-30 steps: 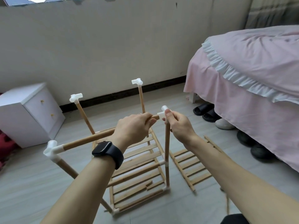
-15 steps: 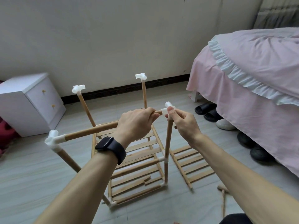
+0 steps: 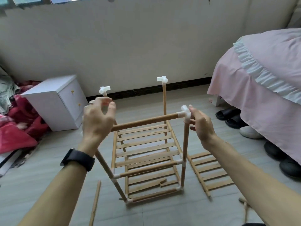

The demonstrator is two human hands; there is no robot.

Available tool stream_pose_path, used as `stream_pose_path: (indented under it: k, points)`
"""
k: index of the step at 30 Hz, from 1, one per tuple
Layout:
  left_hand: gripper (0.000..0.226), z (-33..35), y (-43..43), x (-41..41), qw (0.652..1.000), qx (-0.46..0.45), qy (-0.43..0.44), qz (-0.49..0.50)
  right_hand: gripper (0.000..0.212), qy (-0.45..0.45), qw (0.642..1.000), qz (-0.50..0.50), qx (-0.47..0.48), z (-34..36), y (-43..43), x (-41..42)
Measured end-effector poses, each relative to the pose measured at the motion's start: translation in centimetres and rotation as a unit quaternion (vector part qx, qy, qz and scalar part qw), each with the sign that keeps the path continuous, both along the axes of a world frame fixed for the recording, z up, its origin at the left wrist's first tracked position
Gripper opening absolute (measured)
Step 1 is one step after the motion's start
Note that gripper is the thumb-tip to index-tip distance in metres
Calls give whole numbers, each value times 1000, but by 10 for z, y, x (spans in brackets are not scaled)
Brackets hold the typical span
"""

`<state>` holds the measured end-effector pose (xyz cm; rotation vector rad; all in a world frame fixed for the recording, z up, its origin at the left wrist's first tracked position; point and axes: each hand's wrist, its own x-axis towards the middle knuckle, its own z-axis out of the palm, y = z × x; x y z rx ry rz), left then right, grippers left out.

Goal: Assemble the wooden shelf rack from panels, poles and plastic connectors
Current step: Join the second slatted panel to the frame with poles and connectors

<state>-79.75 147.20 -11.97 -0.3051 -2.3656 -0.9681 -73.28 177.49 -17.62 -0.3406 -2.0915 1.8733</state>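
**A:** Far left there's a white cabinet point(image 3: 53, 103) by a red blanket point(image 3: 16, 132), and a loose pole point(image 3: 95, 203) lying on the floor point(image 3: 40, 176).

**B:** And the left hand point(image 3: 97, 121)?

**A:** Fingers spread, gripping nothing. It hovers in front of the rack point(image 3: 146, 149), hiding the near-left corner.

**B:** The top pole point(image 3: 146, 121) runs across into that white connector point(image 3: 184, 112).

**A:** The right hand point(image 3: 202, 126) is relaxed beside it, thumb at the plastic. I'd guess it's steadying the joint, not gripping.

**B:** The rack stands upright on pale grey flooring by a plain wall.

**A:** A spare panel point(image 3: 210, 172) waits flat on the right. Then a pink bed point(image 3: 260, 95), with shoes point(image 3: 228, 115) tucked under it.
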Motion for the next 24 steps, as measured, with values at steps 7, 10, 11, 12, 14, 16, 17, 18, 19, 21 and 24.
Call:
stream_pose_path:
  k: [7,10,11,12,14,16,17,18,19,21,24]
  points:
    - [45,5,-99,-6,841,474,-261,26,71,-6,981,-7,-193,18,19,-26]
    - [52,2,-96,-4,836,476,-273,4,74,-12,976,10,-216,21,19,-27]
    - [53,2,-92,-4,836,475,-276,-6,74,-13,976,14,-216,22,18,-27]
    - [54,2,-88,-5,836,474,-278,-17,73,-13,977,16,-213,24,16,-27]
    - [56,0,-80,-7,841,465,-276,-35,72,-12,979,18,-201,27,13,-28]
    - [56,-3,-78,-10,845,458,-273,-42,72,-12,982,18,-187,29,13,-28]
    - [56,-4,-79,-11,844,460,-272,-41,72,-12,983,18,-182,30,14,-28]
    - [56,-5,-82,-11,843,463,-271,-38,73,-11,983,19,-180,31,16,-28]
    - [56,-6,-85,-11,842,466,-270,-32,73,-10,984,19,-179,31,20,-28]
    - [56,-10,-81,-12,842,468,-266,-17,76,-10,985,21,-173,30,17,-31]
    - [55,-15,-56,-13,858,426,-282,-53,73,-6,995,45,-91,25,-5,-38]
